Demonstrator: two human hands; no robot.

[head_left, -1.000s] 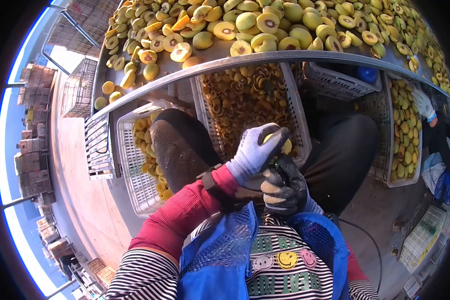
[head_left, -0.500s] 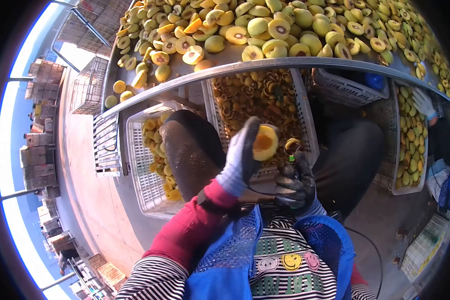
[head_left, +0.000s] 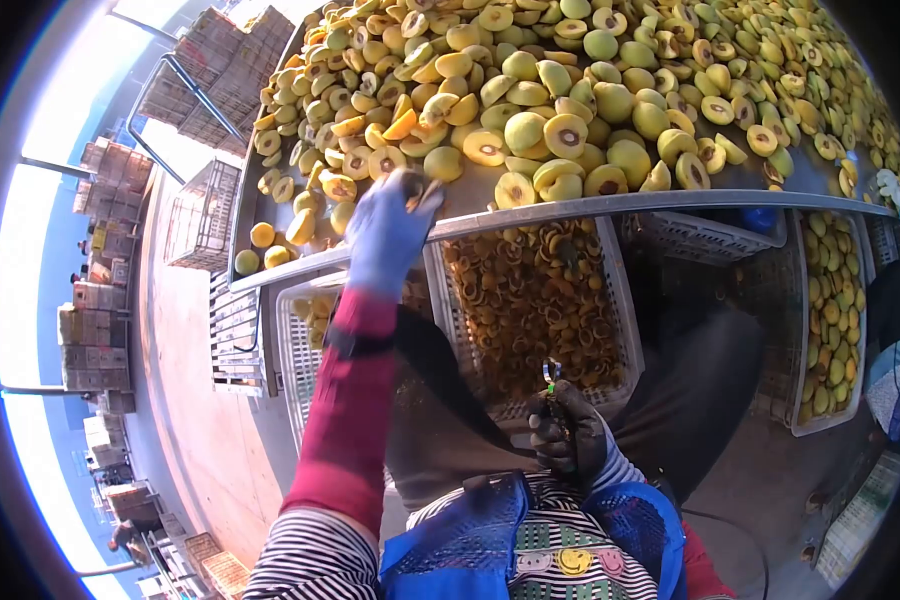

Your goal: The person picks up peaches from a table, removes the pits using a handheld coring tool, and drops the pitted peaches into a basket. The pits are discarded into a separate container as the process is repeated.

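Note:
My left hand [head_left: 395, 215], in a grey-white glove with dark fingertips, reaches over the near rim of a metal table [head_left: 560, 207]. It is beside yellow-green halved peaches [head_left: 485, 147] with brown centres. Motion blurs its fingers, and I cannot make out anything in them. Lower down, my right hand [head_left: 570, 430], in a dark, stained glove, is closed round a pitting knife [head_left: 552, 375] with a bright curved metal tip and a green band. Under that tip is a white crate [head_left: 625, 310] of brown-orange curved fruit scraps [head_left: 520, 300].
Another white crate [head_left: 295, 375] with peach halves stands left of my knee, partly hidden by my arm. At right is a crate of fruit [head_left: 832, 320]. A co-worker's gloved hand [head_left: 892, 188] is at the table's far right. Stacked crates [head_left: 90, 325] line the left side.
My left hand has moved up and left to the table; the hollowed peach half it held no longer shows. A scrap by the knife's tip is gone. The view has shifted.

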